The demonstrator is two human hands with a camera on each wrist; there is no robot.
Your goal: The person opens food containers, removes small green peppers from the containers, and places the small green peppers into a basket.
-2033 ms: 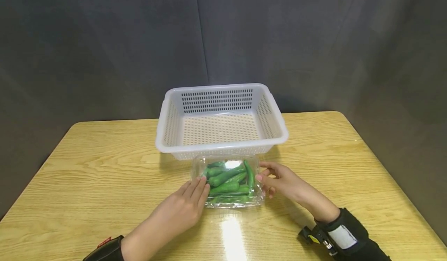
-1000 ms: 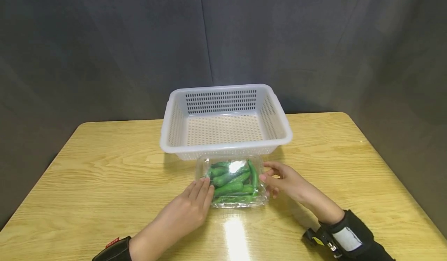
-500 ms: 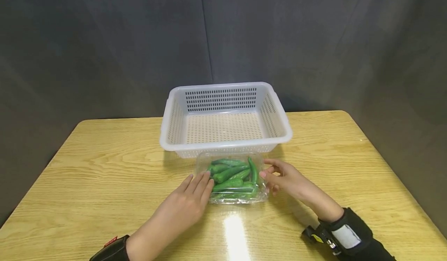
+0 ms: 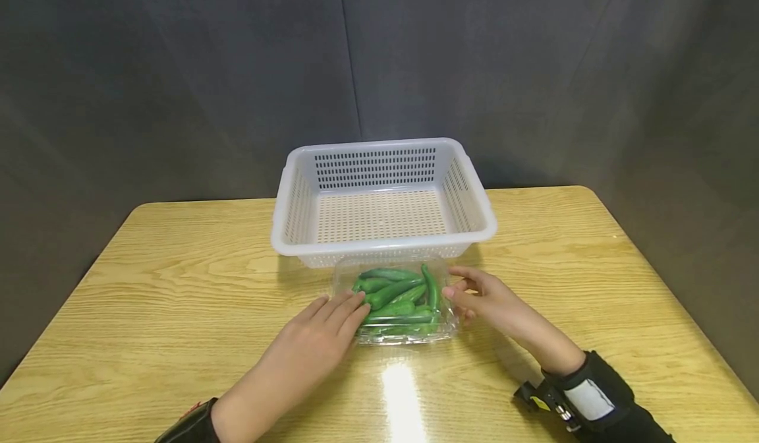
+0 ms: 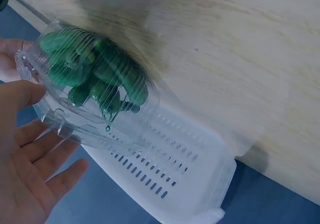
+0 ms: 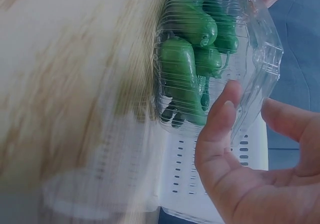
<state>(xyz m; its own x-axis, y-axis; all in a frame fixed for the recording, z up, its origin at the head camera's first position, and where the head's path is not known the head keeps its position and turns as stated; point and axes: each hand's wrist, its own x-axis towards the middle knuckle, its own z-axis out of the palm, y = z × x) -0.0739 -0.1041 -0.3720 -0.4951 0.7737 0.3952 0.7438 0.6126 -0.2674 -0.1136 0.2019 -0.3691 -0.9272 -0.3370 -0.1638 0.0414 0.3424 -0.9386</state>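
A clear plastic clamshell box (image 4: 409,339) holding several green peppers (image 4: 394,291) sits on the table; its lid is down. My left hand (image 4: 314,337) rests straight fingers on the lid at the left side. In the left wrist view, the left thumb (image 5: 25,95) is beside the box wall while the other fingers spread above the rim. At the box's right side, my right hand (image 4: 489,301) holds the edge between thumb and curled fingers. The right wrist view shows those right fingers (image 6: 212,134) by the wall, below the rim. Exactly how the fingertips meet the rim is partly hidden.
A white slotted plastic basket (image 4: 382,238) stands directly behind the box, with nothing inside. Both are on a light wooden table (image 4: 201,278). A dark grey cloth (image 4: 237,80) hangs beyond the table's back edge.
The left fingers have slid a little to the right over the lid in the last half second. The right hand has barely moved, and the box stays in place.
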